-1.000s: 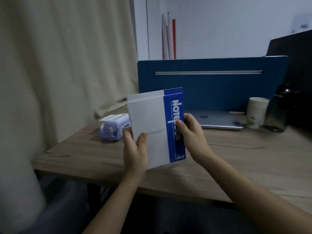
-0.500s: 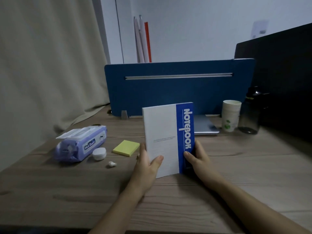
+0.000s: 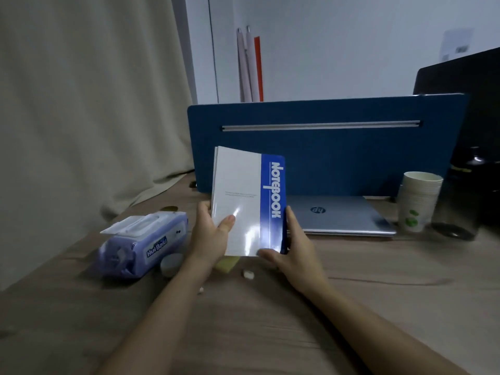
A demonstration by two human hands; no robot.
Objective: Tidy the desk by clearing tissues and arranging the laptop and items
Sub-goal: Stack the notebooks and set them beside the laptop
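Notebook (image 3: 244,204) stands upright above the desk (image 3: 378,307), clamped between both my hands: left hand (image 3: 209,234) curled round its white edge with thumb on the cover, right hand (image 3: 293,253) gripping the blue spine and bottom corner. At nine o'clock lies the wipes pack (image 3: 140,244); at two o'clock the closed HP laptop (image 3: 341,215), then stacked paper cups (image 3: 418,201).
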